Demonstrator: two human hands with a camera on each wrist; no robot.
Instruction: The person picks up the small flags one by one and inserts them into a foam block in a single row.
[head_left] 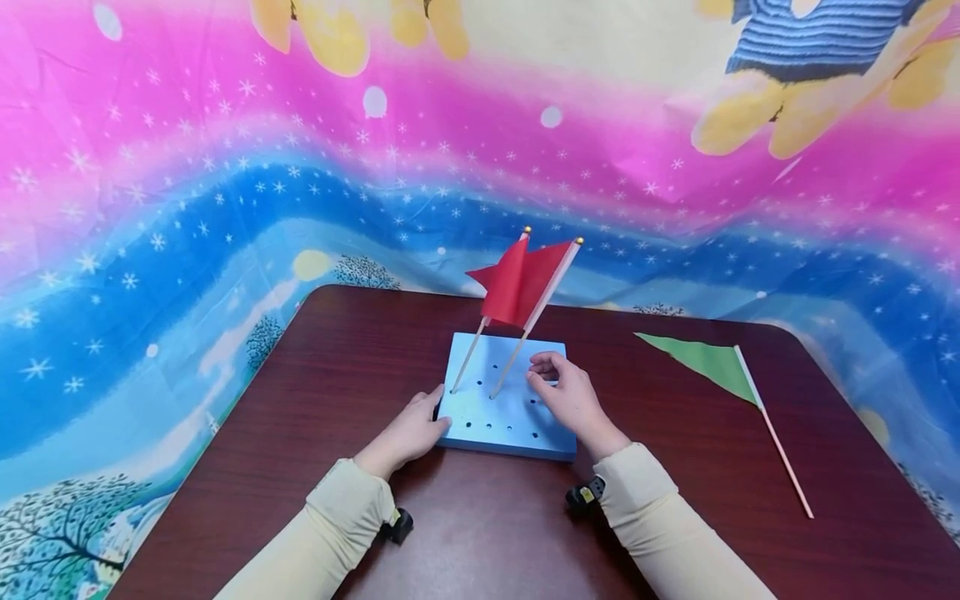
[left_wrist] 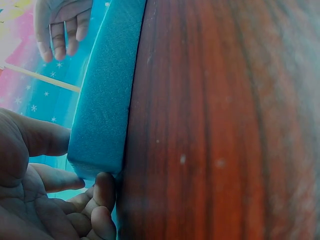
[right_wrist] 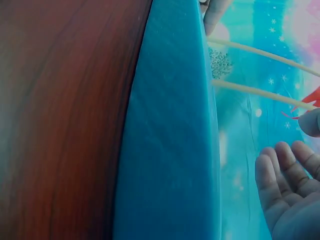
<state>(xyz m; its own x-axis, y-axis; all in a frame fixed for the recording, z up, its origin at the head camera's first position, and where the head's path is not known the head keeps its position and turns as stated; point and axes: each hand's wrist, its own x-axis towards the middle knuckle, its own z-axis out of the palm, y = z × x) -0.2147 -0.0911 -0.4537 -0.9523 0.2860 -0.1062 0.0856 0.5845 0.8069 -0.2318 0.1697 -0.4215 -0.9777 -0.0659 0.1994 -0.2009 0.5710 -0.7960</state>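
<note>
Blue block [head_left: 495, 443]: lies flat on the table [head_left: 337, 350], seemingly serving as a base for flags.
Left hand [head_left: 408, 429]: holds the block's left edge between thumb and fingers, probably to steady it.
Left red flag [head_left: 502, 287], right red flag [head_left: 543, 279]: lean rightward, sticks set in the block, which appears to prop them.
Right hand [head_left: 567, 395]: hangs above the block's right part, thumb and fingers apart, gripping nothing.
Green flag [head_left: 720, 367]: lies right of the block, perhaps for easy reach.

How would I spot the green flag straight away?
Find the reddish-brown table, then look right of the blue block with holes. The green flag is a triangular pennant lying on the table, whereas the two red flags stand in the block.
</note>
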